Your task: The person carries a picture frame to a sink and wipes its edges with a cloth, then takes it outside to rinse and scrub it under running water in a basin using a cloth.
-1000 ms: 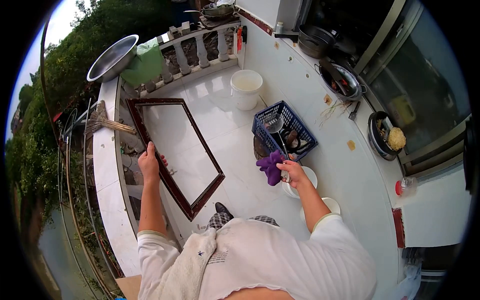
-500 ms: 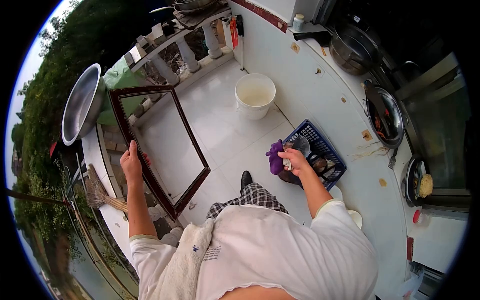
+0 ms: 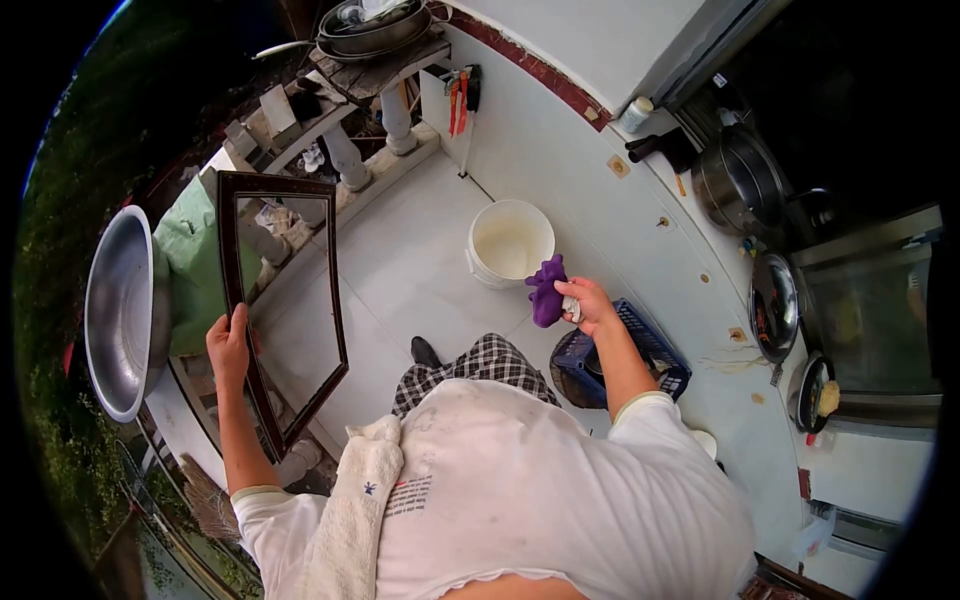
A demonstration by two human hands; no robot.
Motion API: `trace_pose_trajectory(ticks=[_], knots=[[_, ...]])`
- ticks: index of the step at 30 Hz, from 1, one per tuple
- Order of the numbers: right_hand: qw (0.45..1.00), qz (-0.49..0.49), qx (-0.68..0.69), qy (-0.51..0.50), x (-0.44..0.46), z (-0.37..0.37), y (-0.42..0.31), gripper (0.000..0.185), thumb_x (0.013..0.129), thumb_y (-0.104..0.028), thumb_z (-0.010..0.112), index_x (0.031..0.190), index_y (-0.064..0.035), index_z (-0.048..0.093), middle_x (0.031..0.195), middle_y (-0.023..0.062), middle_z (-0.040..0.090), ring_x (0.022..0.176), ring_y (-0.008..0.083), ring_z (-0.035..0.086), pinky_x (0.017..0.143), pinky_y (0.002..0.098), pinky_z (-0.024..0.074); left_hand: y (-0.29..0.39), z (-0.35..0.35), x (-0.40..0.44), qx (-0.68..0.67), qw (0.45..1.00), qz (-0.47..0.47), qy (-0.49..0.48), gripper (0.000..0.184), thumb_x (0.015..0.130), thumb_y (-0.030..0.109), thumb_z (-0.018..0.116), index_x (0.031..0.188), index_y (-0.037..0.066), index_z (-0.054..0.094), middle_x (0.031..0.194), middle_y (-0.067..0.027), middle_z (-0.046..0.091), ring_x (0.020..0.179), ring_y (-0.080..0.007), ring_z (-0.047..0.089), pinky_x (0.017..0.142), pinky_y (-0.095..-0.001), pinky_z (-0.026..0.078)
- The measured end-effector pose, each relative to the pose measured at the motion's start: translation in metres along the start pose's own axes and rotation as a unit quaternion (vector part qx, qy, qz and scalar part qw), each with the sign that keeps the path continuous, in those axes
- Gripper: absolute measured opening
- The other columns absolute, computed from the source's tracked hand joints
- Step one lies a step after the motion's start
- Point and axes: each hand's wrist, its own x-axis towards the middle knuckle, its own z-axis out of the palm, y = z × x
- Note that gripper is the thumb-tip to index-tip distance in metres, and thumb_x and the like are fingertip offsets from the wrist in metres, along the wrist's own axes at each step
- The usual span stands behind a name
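My left hand [image 3: 228, 350] is closed on the left side of a dark reddish-brown empty frame [image 3: 338, 300], which hangs upright and slightly tilted above the floor. Through its opening the tiles and balusters show. My right hand [image 3: 588, 304] grips a bunched purple cloth [image 3: 546, 291], with something whitish, too small to make out, between the fingers. Just beyond the purple cloth stands a white bucket [image 3: 511, 243]. A blue plastic basket [image 3: 655, 350] lies partly hidden behind my right forearm.
A large metal basin [image 3: 125, 312] leans by a green sheet [image 3: 190, 250] on the left railing. Pans [image 3: 370, 30] sit at the railing's far corner. Pots [image 3: 738, 182] and a wok [image 3: 773, 306] line the right ledge. A broom [image 3: 212, 500] is at lower left.
The view has turned and moved forward. The frame and the purple cloth stay in my hands; the purple cloth, earlier over the basket, is now beside the white bucket.
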Motion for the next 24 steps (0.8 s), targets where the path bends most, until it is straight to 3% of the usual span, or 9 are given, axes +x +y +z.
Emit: trace_pose_trajectory(ticks=[6, 11, 13, 16, 24], knots=[[0.997, -0.003, 0.035, 0.072, 0.003, 0.009, -0.005, 0.016, 0.082, -0.018, 0.068, 0.089, -0.0101, 0.056, 0.073, -0.0001, 0.059, 0.056, 0.0104, 0.056, 0.041, 0.0239, 0.0374, -0.033, -0.007, 0.105, 0.088, 0.995, -0.01, -0.05, 0.038, 0.092, 0.034, 0.06, 0.067, 0.006, 0.053, 0.052, 0.0019, 0.049, 0.042, -0.0077, 0.044, 0.039, -0.0251, 0.033], [0.99, -0.011, 0.066, 0.127, 0.02, -0.003, 0.003, 0.018, 0.079, -0.019, 0.071, 0.085, -0.0117, 0.056, 0.072, -0.0007, 0.057, 0.055, 0.0109, 0.053, 0.041, 0.0257, 0.0364, -0.023, 0.012, 0.141, 0.072, 0.99, -0.049, -0.107, 0.039, 0.091, 0.034, 0.061, 0.067, 0.005, 0.053, 0.054, 0.0026, 0.048, 0.045, -0.0065, 0.043, 0.041, -0.0251, 0.033], [0.99, -0.015, 0.076, 0.122, 0.025, 0.005, -0.002, 0.017, 0.082, -0.019, 0.07, 0.088, -0.0113, 0.056, 0.072, -0.0015, 0.057, 0.055, 0.0102, 0.053, 0.041, 0.0245, 0.037, -0.048, 0.009, 0.163, 0.105, 0.987, -0.013, -0.117, 0.039, 0.091, 0.034, 0.061, 0.067, 0.005, 0.052, 0.055, 0.0029, 0.048, 0.047, -0.0056, 0.043, 0.043, -0.0244, 0.032], [0.99, -0.023, 0.083, 0.112, 0.033, 0.019, -0.016, 0.015, 0.083, -0.019, 0.069, 0.087, -0.0118, 0.056, 0.07, -0.0022, 0.056, 0.055, 0.0099, 0.053, 0.041, 0.0239, 0.0378, -0.04, 0.011, 0.173, 0.104, 0.986, -0.033, -0.128, 0.039, 0.091, 0.034, 0.061, 0.067, 0.005, 0.052, 0.055, 0.0031, 0.048, 0.046, -0.0059, 0.044, 0.042, -0.0253, 0.034], [0.997, 0.014, 0.014, 0.075, 0.07, 0.074, -0.058, 0.016, 0.079, -0.015, 0.072, 0.08, -0.0095, 0.057, 0.07, 0.0008, 0.057, 0.056, 0.011, 0.054, 0.041, 0.0248, 0.0369, -0.035, 0.04, 0.182, 0.041, 0.973, -0.159, -0.162, 0.035, 0.091, 0.034, 0.06, 0.08, 0.002, 0.051, 0.06, -0.0064, 0.055, 0.046, -0.0151, 0.054, 0.042, -0.0289, 0.045]])
